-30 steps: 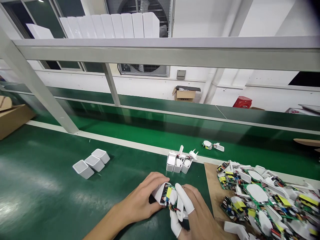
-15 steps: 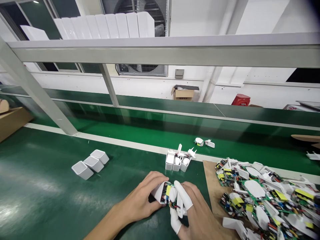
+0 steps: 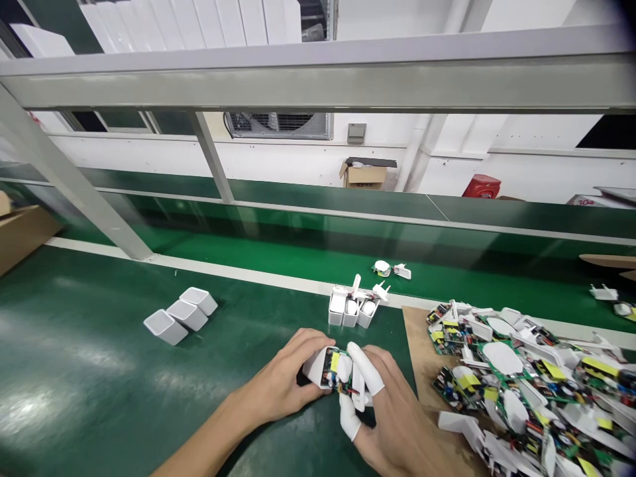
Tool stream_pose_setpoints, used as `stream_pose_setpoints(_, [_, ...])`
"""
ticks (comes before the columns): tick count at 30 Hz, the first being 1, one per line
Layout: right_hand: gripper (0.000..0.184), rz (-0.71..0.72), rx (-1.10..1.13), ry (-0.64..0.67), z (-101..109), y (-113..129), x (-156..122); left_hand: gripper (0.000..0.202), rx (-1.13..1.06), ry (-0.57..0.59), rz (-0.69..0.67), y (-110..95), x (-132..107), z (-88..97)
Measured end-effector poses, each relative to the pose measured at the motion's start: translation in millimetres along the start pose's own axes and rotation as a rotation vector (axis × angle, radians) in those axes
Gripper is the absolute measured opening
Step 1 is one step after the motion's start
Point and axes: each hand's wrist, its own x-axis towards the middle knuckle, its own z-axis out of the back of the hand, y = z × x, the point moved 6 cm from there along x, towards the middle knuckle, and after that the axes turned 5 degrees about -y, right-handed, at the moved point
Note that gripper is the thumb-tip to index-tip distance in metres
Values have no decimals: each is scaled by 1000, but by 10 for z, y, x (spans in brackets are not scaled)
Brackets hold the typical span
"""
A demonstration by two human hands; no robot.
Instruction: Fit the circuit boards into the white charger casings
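Observation:
My left hand point(image 3: 283, 383) grips a white plastic charger shell point(image 3: 316, 366) from the left. My right hand point(image 3: 392, 424), with white finger cots on thumb and two fingers, pinches a green circuit board point(image 3: 334, 379) with a yellow part, set into the shell's open end. Both hands meet low in the middle, just above the green bench. A brown board point(image 3: 420, 361) to the right carries a heap of circuit boards and white plug parts point(image 3: 521, 384).
Three empty white shells point(image 3: 181, 316) lie to the left. Three shells with plug parts point(image 3: 354, 307) stand beyond my hands. Loose plug pieces point(image 3: 391, 269) ride the green conveyor point(image 3: 298, 258). A cardboard box point(image 3: 22, 232) sits far left. A grey frame beam point(image 3: 318, 79) crosses overhead.
My hands stay together on the shell and board. The loose plug pieces on the conveyor have moved left, and another pair has come in at the right.

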Motion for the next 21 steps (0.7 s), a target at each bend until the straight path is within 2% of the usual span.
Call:
stream_pose_setpoints(15, [73,20,4,-2,12,18,23,55,1,-7,-10,-34,-4,-12])
stream_pose_setpoints(21, [63,23,41,33,35,44,20,71,-39,35,65,-42,-16,-103])
